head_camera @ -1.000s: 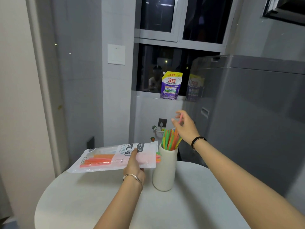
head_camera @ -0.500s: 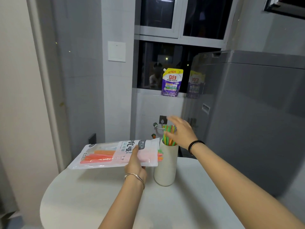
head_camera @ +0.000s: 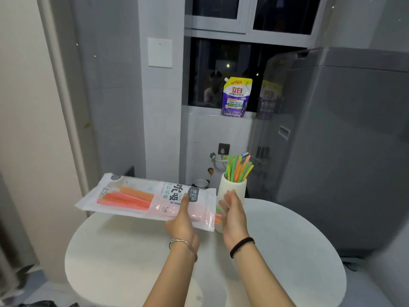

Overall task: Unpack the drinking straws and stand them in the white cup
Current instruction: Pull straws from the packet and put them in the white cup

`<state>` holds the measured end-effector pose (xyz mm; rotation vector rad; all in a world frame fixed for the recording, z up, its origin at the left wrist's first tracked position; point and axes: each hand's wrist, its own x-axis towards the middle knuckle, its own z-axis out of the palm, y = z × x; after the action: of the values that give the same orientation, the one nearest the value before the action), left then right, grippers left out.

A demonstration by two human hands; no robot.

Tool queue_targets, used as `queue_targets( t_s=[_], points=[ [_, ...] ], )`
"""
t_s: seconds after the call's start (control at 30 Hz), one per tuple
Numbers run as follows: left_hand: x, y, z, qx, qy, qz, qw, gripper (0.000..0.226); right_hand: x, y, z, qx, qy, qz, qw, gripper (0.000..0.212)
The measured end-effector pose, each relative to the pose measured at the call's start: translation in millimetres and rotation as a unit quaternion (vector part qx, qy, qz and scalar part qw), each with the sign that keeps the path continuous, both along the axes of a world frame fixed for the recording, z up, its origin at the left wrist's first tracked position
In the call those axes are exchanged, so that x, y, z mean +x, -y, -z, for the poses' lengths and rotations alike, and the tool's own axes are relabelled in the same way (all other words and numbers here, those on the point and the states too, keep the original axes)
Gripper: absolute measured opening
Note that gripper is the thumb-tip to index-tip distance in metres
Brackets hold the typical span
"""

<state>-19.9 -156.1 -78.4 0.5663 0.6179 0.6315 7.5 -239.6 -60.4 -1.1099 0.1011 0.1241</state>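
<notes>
Partly hidden white cup (head_camera: 235, 187) (behind packet (head_camera: 141, 199))

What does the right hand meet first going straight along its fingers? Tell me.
The right hand would likely meet the white cup just past its fingertips, though depth is unclear; the protruding straw ends lie beside it.

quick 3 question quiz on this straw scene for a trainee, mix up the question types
1. True or false: the left hand grips the clear and pink plastic straw packet.
2. Pick one: the upright green and orange plastic straws stand
A. in the tall white matte cup
B. inside the packet
C. in the right hand
3. Fill in: the right hand, fingers straight beside the packet's open end, holds ____.

Key: 1 true; 2 A; 3 nothing
</notes>
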Motion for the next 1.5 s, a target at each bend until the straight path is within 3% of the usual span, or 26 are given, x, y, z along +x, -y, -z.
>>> queue_targets(
  t_s=[0.1,0.23,0.33,0.43,0.6,0.77,0.9,1.0,1.17,1.37,1.5],
  points=[
    [-2,6,2,0.083,-0.005,-0.016,0.996,0.038,-3,-2,9,0.102,-0.09,-0.081,0.987,0.045],
    [-2,8,3,0.196,0.005,-0.018,0.98,0.043,-9,-5,25,0.144,-0.105,-0.104,0.978,0.042],
    [-4,0,-1,0.217,0.008,-0.036,0.976,0.043,-11,-8,29,0.054,-0.074,-0.091,0.992,0.037],
    [-9,-13,-2,0.187,0.013,-0.057,0.981,0.045,-15,-12,33,-0.152,0.013,-0.071,0.986,0.026],
    [-15,-31,7,0.073,-0.012,-0.04,0.996,0.044,-17,-11,31,-0.212,0.076,-0.097,0.969,0.009],
    [-20,-43,16,-0.059,-0.004,0.045,0.997,0.051,-10,8,21,-0.164,0.105,-0.083,0.977,0.01],
    [-20,-49,16,-0.11,0.026,0.067,0.991,0.051,-2,22,14,-0.081,0.106,0.026,0.991,0.018],
    [-18,-45,14,-0.106,0.024,0.054,0.993,0.049,-1,23,13,-0.041,0.081,0.025,0.996,0.015],
    [-15,-38,12,-0.072,0.01,0.044,0.996,0.042,-7,16,16,-0.088,0.055,-0.122,0.987,0.01],
    [-18,-46,10,-0.089,0.033,0.057,0.994,0.049,4,40,5,0.043,0.047,-0.097,0.993,0.011],
    [-18,-50,10,-0.097,0.049,0.061,0.992,0.049,3,44,3,0.047,0.062,-0.091,0.993,0.016]
  ],
)
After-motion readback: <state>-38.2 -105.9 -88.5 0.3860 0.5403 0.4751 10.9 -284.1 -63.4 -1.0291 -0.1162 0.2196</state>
